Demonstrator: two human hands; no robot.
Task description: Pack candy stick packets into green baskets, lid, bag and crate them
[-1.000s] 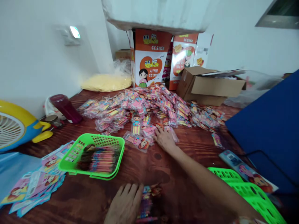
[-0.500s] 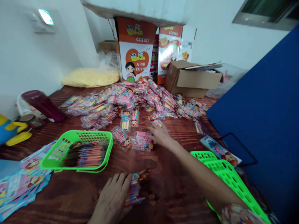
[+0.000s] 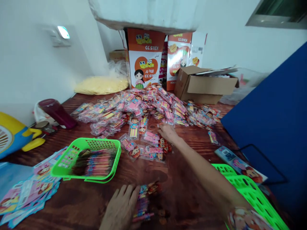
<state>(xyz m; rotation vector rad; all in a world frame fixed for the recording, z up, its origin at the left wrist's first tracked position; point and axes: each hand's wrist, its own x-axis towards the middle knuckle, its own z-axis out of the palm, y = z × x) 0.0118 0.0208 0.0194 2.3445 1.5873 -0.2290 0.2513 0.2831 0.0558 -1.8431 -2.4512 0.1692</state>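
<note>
My left hand [image 3: 122, 204] rests on the table at the bottom middle, closed against the side of a bunch of small stick packets [image 3: 143, 203] with printed cartoon figures. Its thumb side touches the packets and its palm hides part of them. Farther forward, my right hand [image 3: 169, 132] reaches to the near edge of a large heap of clear packets [image 3: 153, 102]. Its fingers are loosely extended and bent downward, with the tips partly hidden. Just nearer than that hand lie several loose packets [image 3: 151, 150] with pink sticks and red-haired figures.
A green basket [image 3: 118, 156] with a row of packets stands at left, beside printed pouches [image 3: 31, 191]. More green baskets [image 3: 249, 188] lie at right near a blue panel [image 3: 271, 127]. A purple bottle [image 3: 59, 113], an open carton [image 3: 203, 89] and printed boxes [image 3: 145, 57] stand behind.
The view has shifted, moving everything slightly right and down. Near my right hand, the loose packets are more bunched, with more figures showing. My left hand stays beside its bunch.
</note>
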